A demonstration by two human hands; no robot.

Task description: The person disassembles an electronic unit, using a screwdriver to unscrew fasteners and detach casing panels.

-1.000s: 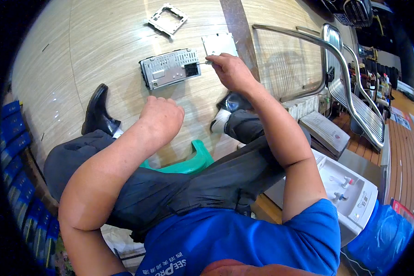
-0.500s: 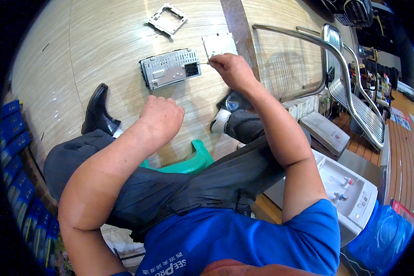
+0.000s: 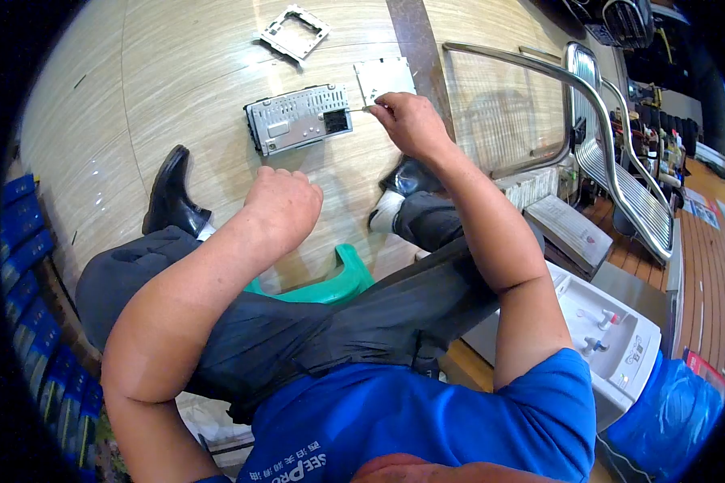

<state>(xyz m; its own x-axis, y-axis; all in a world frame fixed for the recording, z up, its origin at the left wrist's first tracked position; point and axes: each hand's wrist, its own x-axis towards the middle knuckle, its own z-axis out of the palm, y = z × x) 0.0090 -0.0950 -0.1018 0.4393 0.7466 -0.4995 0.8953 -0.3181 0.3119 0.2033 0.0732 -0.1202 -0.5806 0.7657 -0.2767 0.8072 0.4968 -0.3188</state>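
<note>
A silver metal box (image 3: 298,121) with rows of slots and a dark opening at its right end lies on the tiled floor. Just right of that opening, my right hand (image 3: 407,121) pinches something thin, too small to make out, that points toward the box. Behind its fingers lies a flat metal plate (image 3: 385,76). My left hand (image 3: 283,200) is curled closed below the box, apart from it; whatever its fingers may hold is hidden. Farther up the floor sits a square metal frame (image 3: 296,35) with an open middle.
A green plastic stool (image 3: 330,288) stands between my legs, near two black shoes. To the right are a metal chair (image 3: 600,137), a cardboard box (image 3: 569,232) and a white water dispenser (image 3: 612,330). Blue boxes (image 3: 26,249) line the left edge.
My right hand has shifted slightly to the right, away from the box's opening. The left hand, the metal box, the plate and the frame have stayed in place.
</note>
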